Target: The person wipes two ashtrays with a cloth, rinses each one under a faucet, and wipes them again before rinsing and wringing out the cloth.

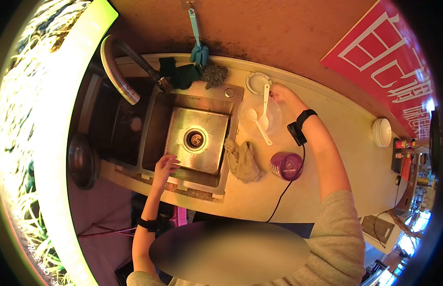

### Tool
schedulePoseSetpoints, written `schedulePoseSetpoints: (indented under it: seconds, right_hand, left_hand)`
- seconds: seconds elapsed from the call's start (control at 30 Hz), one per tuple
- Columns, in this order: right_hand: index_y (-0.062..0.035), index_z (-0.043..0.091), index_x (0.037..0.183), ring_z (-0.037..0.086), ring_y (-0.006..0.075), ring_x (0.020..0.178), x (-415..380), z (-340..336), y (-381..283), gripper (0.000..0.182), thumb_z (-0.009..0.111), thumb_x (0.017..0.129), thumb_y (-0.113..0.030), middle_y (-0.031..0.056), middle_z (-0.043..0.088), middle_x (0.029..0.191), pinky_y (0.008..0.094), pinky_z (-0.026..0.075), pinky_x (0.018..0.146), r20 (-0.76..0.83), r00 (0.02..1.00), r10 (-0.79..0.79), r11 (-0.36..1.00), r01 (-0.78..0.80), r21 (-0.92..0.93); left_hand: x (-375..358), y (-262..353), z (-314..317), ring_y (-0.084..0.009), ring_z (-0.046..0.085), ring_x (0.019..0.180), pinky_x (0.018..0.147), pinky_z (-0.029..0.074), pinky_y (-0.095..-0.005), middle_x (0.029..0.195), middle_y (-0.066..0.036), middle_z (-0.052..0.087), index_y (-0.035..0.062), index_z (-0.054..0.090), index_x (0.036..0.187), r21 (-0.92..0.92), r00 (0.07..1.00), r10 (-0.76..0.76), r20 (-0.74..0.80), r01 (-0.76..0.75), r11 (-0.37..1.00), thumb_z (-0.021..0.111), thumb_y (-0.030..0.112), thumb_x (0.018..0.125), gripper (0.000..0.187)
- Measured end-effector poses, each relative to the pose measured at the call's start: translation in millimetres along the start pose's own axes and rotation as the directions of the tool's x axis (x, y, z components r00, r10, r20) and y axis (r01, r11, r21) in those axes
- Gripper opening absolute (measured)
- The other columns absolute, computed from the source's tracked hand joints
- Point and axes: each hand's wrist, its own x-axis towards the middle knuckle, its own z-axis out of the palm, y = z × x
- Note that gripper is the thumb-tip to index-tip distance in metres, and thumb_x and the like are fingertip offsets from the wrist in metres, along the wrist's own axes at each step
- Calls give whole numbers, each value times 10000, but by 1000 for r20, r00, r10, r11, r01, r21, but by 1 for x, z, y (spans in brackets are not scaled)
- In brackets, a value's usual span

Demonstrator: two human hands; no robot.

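My left hand [166,168] reaches over the front edge of the steel sink [202,126], fingers spread and holding nothing. Across the counter, my right hand [280,92] is at the far rim of a clear bowl [247,102], its fingers curled together beside a spoon handle; what they grip is hidden. Two white spoons lie over the bowl: one spoon [265,107] points its handle toward the wall, the other spoon [258,125] points toward me. Just behind the bowl sits a small round white dish [250,85].
A crumpled beige cloth [243,162] lies at the sink's right edge, near a purple tub [286,166]. The faucet [119,71] arches over at left, and a dark pan [82,162] stands beyond. Stacked white bowls [382,132] are far right. A cable [279,202] hangs from my right wrist.
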Motion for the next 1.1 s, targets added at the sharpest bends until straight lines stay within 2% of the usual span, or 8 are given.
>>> schedulePoseSetpoints:
  seconds: [0.27,0.37,0.47,0.67,0.87,0.97,1.0,1.1]
  right_hand:
    - [61,506,1013,551,263,631,-30,4,-12,305,581,807,-151,156,541,774,447,476,579,-138,990,13,990,-32,-135]
    - [60,509,945,566,271,638,-24,-14,-14,331,608,800,-220,154,539,749,438,483,567,-109,992,-65,977,41,-208]
    - [37,504,880,580,264,644,-59,-30,-31,339,610,803,-275,141,540,700,408,491,565,-74,997,18,1000,-19,-19]
    - [12,508,830,582,208,597,-223,-24,-41,366,606,805,-340,117,551,649,292,495,604,-11,927,-374,926,374,45]
    - [-62,508,1032,555,164,864,-340,-25,35,390,569,823,-384,77,565,917,329,463,755,-103,887,-449,891,436,-131]
    - [-104,456,1160,477,166,1004,-330,-44,123,468,568,819,-404,50,491,1105,369,425,823,-138,908,-396,917,399,-1]
    - [-117,434,1203,449,176,1048,-323,-47,151,510,572,813,-415,45,460,1167,387,411,845,-135,929,-345,935,353,39]
    - [-111,288,1318,313,347,1173,-310,-28,196,774,613,733,-501,114,279,1343,501,322,915,-65,991,-118,981,127,149]
  left_hand:
    - [-4,-4,0,-148,593,774,676,476,-250,848,-61,599,42,547,973,11,1000,4,4,-4,1000,457,189,903,186]
    - [-9,6,8,-148,595,775,681,478,-254,853,-61,602,34,548,973,46,1000,-6,14,5,999,456,190,903,194]
    - [-11,25,30,-154,596,796,703,480,-261,874,-68,603,26,549,981,31,997,14,77,-16,999,457,195,902,208]
    - [-31,70,116,-171,591,864,758,482,-281,908,-83,597,9,536,1013,-77,895,90,437,-63,995,463,217,906,245]
    - [-39,74,203,-219,496,1054,839,458,-342,1197,-122,438,28,386,1237,-31,777,-11,629,39,999,468,343,896,471]
    - [-33,68,239,-267,405,1147,908,407,-379,1304,-126,314,55,282,1317,25,753,-125,646,143,989,458,449,874,619]
    - [-31,65,249,-371,285,1222,958,340,-460,1354,-132,227,88,216,1353,50,724,-127,679,127,991,414,550,849,711]
    - [-29,62,277,-449,196,1247,963,281,-555,1361,-144,214,101,207,1354,110,752,-212,625,184,977,373,605,835,742]
